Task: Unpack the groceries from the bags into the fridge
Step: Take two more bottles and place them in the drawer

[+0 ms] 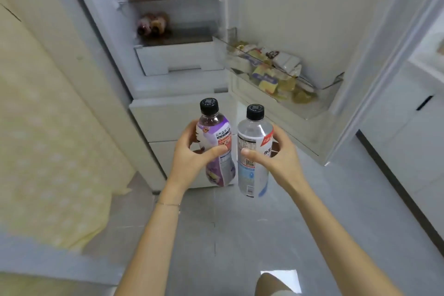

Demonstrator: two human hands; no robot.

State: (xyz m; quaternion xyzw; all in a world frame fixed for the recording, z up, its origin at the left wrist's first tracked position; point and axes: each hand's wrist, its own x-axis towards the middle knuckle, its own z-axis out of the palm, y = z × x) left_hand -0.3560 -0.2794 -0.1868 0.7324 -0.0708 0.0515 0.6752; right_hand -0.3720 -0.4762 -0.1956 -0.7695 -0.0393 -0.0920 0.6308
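We are holding a purple bottle (217,149) in our left hand (192,158), a clear bottle (254,151) in our right hand (276,155), before the open fridge (177,60); shelves and door bin (276,72) already partly stocked; both bottles awaiting placement

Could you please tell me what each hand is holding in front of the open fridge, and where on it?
The left hand grips the purple-labelled bottle round its middle; the right hand grips the clear white-labelled bottle round its middle.
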